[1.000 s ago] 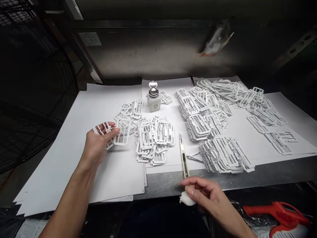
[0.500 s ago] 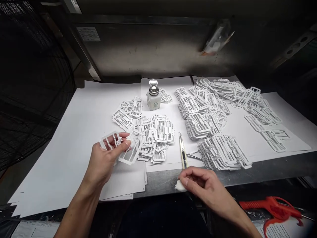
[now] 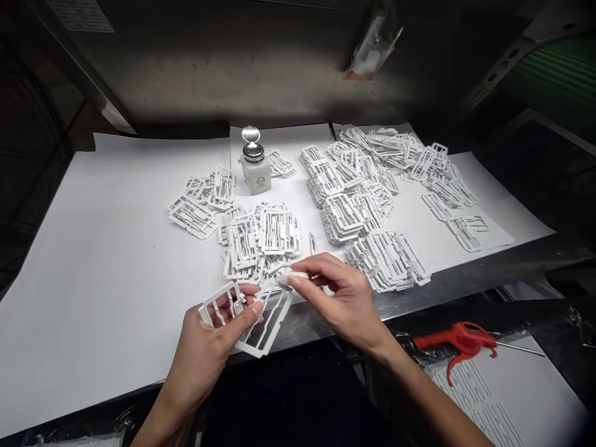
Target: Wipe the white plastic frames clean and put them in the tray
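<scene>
My left hand holds white plastic frames, one pinched under the thumb and another fanned out to the left. Between thumb and fingers, my right hand pinches a white cotton pad, right at the upper edge of the nearer frame. Just beyond both hands lies a heap of similar white frames. A utility knife is mostly hidden behind my right hand. Stacked frames stand to the right of it.
A bottle with a raised metal lid stands behind the heap. More frames lie at left, others at back right. White paper covers the table. A red air gun rests at lower right.
The camera view has shifted. My right hand has left the table's front edge and brought the cotton pad up to the frame in my left hand. My left hand still holds the frames.
</scene>
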